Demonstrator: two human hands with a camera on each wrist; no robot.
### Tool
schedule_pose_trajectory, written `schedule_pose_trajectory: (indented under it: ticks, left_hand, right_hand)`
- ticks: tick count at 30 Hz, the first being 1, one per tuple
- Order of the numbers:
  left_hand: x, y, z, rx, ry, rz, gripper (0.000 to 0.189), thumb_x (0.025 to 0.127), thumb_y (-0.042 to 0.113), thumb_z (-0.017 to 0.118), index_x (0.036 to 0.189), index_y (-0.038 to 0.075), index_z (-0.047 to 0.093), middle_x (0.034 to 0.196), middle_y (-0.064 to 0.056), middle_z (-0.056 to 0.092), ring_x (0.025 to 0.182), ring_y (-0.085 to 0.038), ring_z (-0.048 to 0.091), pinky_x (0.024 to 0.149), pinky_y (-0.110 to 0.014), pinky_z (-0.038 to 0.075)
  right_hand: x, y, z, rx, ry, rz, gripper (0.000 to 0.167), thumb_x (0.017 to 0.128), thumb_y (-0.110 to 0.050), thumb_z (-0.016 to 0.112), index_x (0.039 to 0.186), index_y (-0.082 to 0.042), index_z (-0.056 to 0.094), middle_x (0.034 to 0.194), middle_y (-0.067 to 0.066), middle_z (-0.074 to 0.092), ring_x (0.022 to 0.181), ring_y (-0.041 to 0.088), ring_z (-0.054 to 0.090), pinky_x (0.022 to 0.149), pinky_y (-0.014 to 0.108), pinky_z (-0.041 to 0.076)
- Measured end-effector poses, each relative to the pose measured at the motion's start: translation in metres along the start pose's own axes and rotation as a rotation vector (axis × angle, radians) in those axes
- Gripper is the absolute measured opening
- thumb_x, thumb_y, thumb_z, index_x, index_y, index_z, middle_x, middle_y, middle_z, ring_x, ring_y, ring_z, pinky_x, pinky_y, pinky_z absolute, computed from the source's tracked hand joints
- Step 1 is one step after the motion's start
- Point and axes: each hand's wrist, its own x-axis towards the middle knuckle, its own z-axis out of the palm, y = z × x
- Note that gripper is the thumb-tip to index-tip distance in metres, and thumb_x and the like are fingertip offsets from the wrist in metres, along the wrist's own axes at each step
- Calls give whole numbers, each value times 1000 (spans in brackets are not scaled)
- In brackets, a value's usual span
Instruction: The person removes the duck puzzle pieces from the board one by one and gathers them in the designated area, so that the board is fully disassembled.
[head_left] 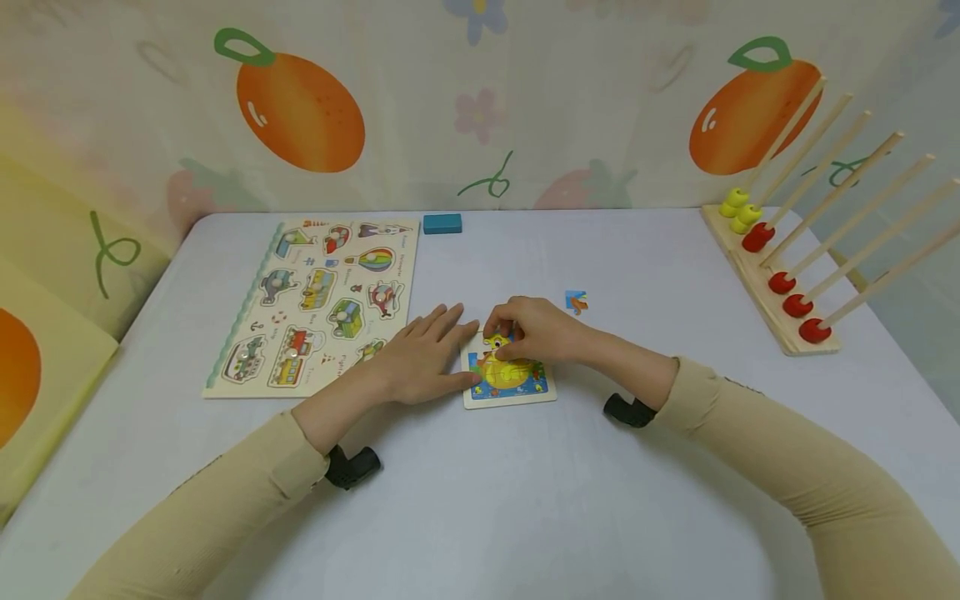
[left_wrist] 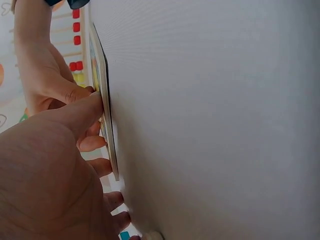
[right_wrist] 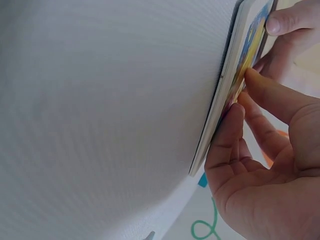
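A small jigsaw puzzle (head_left: 517,388) with a yellow figure on blue lies in a pale frame on the table. My left hand (head_left: 422,360) rests at its left side with fingers stretched out, the thumb pressing the frame's edge in the left wrist view. My right hand (head_left: 546,330) bends over the puzzle's upper part, thumb and fingertips pinching a puzzle piece at the surface; the fingers hide most of that piece. In the right wrist view the right fingers (right_wrist: 227,132) touch the picture. One loose puzzle piece (head_left: 576,302) lies beyond the right hand.
A large wooden knob-puzzle board (head_left: 247,321) with vehicle pictures lies at the left, partly under the left hand. At the back sits a teal block (head_left: 442,223). A wooden peg stand (head_left: 776,312) with red and yellow beads stands at the right. Behind hangs a fruit-print curtain (head_left: 412,108).
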Motion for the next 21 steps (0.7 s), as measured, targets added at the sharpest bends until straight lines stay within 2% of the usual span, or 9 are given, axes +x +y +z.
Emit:
schedule_pose_trajectory:
  ticks: [11, 21]
  left_hand:
    - [-1, 2, -2, 28, -33, 3, 79, 98, 60, 42, 161, 23, 11, 169, -10, -1, 157, -34, -1, 127, -57, 8]
    - [-1, 2, -1, 29, -40, -1, 79, 99, 61, 41, 161, 23, 10, 169, -10, -2, 158, -33, -2, 127, -56, 7]
  right_hand:
    - [0, -1, 0, -13, 6, 1, 22, 89, -15, 74, 110, -10, 69, 95, 7, 60, 80, 16, 51, 74, 22, 44]
    - [0, -3, 0, -21, 2, 16, 22, 88, -16, 74, 109, -12, 69, 105, 9, 60, 81, 17, 52, 76, 23, 46]
